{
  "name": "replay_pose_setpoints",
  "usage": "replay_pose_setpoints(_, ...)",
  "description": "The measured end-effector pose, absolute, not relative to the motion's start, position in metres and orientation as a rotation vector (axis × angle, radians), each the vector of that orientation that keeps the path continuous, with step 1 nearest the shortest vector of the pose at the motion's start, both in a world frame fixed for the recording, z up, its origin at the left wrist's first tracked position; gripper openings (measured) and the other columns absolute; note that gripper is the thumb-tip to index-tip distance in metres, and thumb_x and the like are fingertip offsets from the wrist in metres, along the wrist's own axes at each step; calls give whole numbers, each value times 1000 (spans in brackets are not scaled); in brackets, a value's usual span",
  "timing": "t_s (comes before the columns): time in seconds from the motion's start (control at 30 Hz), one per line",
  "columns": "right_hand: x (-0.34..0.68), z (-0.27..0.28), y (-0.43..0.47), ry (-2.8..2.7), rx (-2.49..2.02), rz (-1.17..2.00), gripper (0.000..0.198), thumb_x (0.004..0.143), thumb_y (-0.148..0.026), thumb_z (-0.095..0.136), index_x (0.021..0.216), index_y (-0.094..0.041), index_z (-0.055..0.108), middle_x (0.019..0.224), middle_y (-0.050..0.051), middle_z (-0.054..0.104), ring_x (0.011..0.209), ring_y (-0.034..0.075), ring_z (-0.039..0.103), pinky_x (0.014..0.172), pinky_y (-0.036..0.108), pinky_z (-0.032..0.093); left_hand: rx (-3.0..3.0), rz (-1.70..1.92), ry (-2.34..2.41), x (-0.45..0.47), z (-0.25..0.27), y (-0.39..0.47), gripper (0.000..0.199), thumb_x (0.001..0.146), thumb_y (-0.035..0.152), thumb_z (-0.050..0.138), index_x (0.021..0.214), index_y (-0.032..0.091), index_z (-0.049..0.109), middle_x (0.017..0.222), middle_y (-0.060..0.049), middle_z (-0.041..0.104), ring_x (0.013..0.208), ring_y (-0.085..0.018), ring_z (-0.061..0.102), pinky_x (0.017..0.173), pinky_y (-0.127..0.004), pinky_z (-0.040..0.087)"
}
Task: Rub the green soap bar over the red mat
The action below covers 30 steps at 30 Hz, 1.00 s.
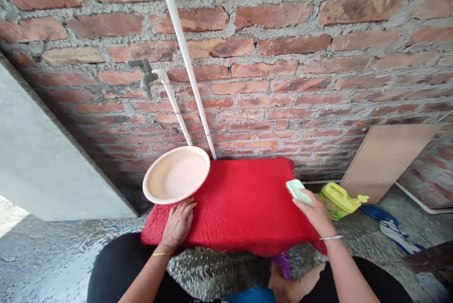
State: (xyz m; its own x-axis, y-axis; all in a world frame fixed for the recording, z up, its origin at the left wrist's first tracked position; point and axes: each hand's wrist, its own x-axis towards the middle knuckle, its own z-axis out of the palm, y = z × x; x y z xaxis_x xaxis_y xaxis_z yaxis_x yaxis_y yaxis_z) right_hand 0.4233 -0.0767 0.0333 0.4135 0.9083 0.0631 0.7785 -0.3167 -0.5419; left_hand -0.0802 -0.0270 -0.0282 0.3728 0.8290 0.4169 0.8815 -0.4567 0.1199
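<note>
A red cloth point(244, 204) lies spread over a low bench or table, its edges hanging down. My right hand point(313, 208) grips a pale green scrub brush point(299, 191) over the right end of the cloth; the bristle side faces down and is mostly hidden. Flat on the cloth at the left rests my left hand point(179, 223), fingers stretched out and holding nothing. Just beyond those fingertips, a pale pink plastic basin point(177, 175) stands on the cloth's left end.
Behind is a brick wall point(265, 48) with white pipes point(187, 62) and a grey tap point(144, 76). A yellow-green jug point(338, 199), blue-and-white slippers point(392, 230) and a leaning brown board point(385, 156) are at right. A grey slab point(53, 152) stands left. The floor looks wet.
</note>
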Motion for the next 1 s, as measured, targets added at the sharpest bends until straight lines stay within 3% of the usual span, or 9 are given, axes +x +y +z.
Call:
replay_pose_setpoints(0.13, 382, 32, -73, -1733, -1983, 486, 42, 77, -44, 61, 116, -29, 64, 106, 3, 63, 97, 20, 63, 86, 30, 46, -2497, -649, -1576, -81, -28, -26, 32, 93, 20, 42, 118, 22, 61, 128, -9, 63, 119, -23, 57, 99, -41, 42)
replay_pose_setpoints(0.37, 428, 43, -78, -1602, -2392, 254, 55, 79, -44, 57, 129, -22, 56, 108, 10, 64, 99, 26, 62, 86, 37, 44, -2506, -642, -1599, -79, -26, -27, 33, 92, 20, 42, 119, 23, 61, 129, -9, 62, 119, -23, 57, 99, -41, 42)
replay_pose_setpoints(0.53, 420, 60, -89, -1800, -1916, 818, 69, 64, -30, 62, 132, -23, 52, 125, 5, 61, 108, 23, 59, 90, 30, 44, -2515, -642, -1604, -78, -23, -27, 33, 93, 20, 42, 118, 23, 61, 129, -8, 63, 119, -23, 57, 99, -41, 42)
replay_pose_setpoints(0.67, 392, 77, -97, -2005, -1721, 1091, 68, 54, -22, 62, 122, -23, 60, 119, 3, 64, 106, 24, 58, 90, 30, 44, -2498, -645, -1602, -79, -22, -27, 32, 92, 20, 43, 117, 24, 62, 127, -8, 64, 117, -23, 58, 97, -40, 44)
replay_pose_setpoints(0.83, 416, 84, -110, -2047, -1891, 1067, 73, 46, -16, 58, 118, -27, 62, 112, 1, 68, 100, 24, 61, 83, 29, 45, -2506, -628, -1585, -78, -21, -28, 31, 93, 20, 41, 118, 23, 60, 129, -8, 63, 119, -22, 57, 97, -39, 43)
replay_pose_setpoints(1.0, 418, 91, -127, -1926, -2025, 926, 79, 52, -18, 56, 131, -25, 56, 127, 6, 63, 111, 28, 59, 91, 32, 45, -2509, -638, -1600, -77, -20, -29, 31, 94, 21, 41, 117, 22, 61, 129, -9, 63, 119, -23, 57, 99, -40, 41)
